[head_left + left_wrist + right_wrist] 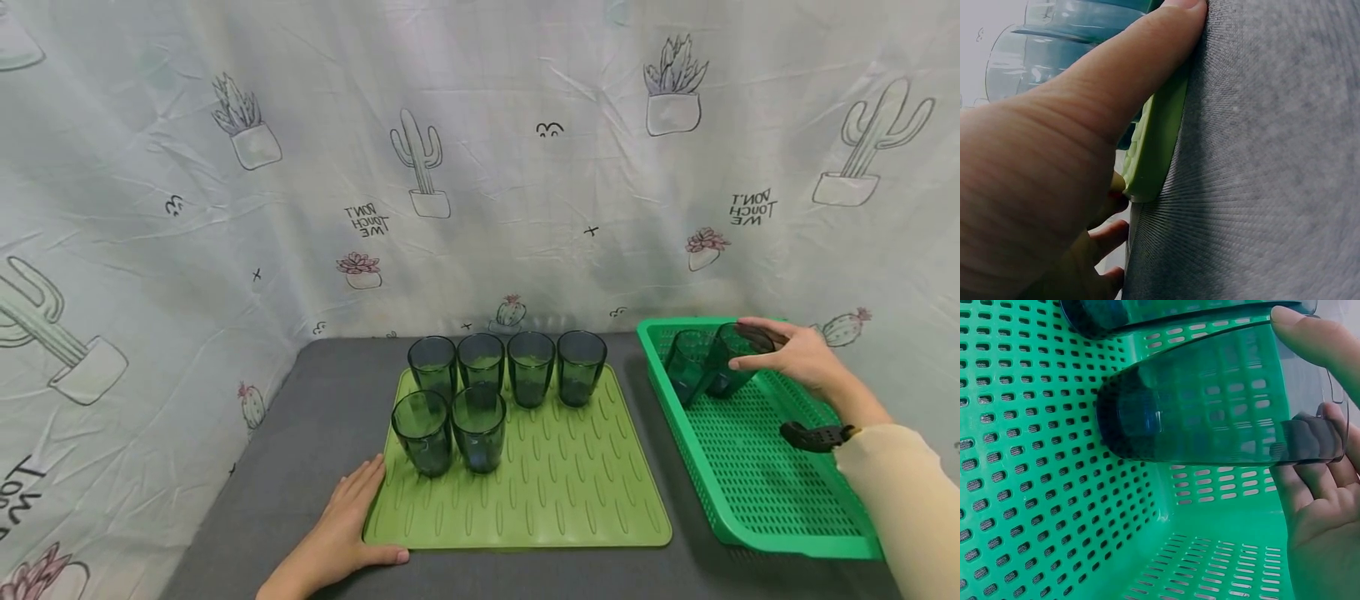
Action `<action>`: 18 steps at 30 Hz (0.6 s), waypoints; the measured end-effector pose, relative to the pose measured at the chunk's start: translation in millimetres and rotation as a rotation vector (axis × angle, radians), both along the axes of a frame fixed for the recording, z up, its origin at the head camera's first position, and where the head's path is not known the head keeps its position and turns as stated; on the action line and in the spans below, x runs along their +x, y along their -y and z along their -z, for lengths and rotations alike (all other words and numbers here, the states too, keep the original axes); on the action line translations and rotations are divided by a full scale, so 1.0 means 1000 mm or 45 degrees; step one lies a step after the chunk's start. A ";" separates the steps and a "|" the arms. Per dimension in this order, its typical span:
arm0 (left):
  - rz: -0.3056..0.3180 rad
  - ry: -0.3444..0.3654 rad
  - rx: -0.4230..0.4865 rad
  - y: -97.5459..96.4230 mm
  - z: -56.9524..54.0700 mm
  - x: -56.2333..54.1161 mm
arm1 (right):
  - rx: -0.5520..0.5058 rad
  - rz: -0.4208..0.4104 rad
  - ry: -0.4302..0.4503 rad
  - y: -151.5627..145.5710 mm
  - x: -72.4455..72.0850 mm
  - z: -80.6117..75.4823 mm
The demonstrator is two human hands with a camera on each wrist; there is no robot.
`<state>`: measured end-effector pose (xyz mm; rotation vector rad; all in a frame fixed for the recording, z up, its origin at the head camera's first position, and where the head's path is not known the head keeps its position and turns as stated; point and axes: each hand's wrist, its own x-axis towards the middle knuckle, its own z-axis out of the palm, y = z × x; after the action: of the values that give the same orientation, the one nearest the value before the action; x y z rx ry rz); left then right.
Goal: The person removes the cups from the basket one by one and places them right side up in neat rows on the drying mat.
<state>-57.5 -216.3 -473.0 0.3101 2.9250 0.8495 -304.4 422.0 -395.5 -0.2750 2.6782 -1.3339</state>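
My right hand (808,360) grips a dark tinted drinking glass (1210,406) by its rim, with the thumb on one side and the fingers on the other. That glass is upright in the far left corner of a green perforated basket (772,492), its base close over the bottom. Just left of it in the basket is a second glass (684,367). My left hand (341,525) rests at the near left corner of a light green ridged mat (570,492), fingers along the left side and thumb at the front edge.
On the mat several matching glasses stand upright in a back row, including one glass (581,371) at its right end. Two more, such as the front glass (480,433), stand before them at the left. A printed curtain (487,167) hangs behind the grey tabletop (262,450).
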 end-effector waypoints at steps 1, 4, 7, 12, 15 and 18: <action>-0.002 -0.003 0.003 0.000 0.001 0.000 | 0.006 0.002 -0.004 0.000 0.000 0.000; -0.006 -0.021 -0.001 0.000 0.002 0.001 | 0.027 0.006 -0.014 0.000 0.000 0.001; -0.006 -0.032 -0.004 0.000 0.004 0.001 | 0.040 0.005 -0.018 0.001 -0.001 0.001; -0.005 -0.015 0.009 0.000 0.005 0.004 | 0.051 0.002 -0.009 0.002 0.000 0.002; -0.008 -0.014 0.009 0.000 0.006 0.005 | 0.041 0.001 0.002 0.002 0.001 0.004; -0.008 -0.010 0.013 0.000 0.007 0.005 | 0.035 0.015 0.000 0.000 0.002 0.005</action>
<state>-52.1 -215.9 -479.6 0.3054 2.9312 0.8668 -301.9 422.2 -400.4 -0.2560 2.7001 -1.2993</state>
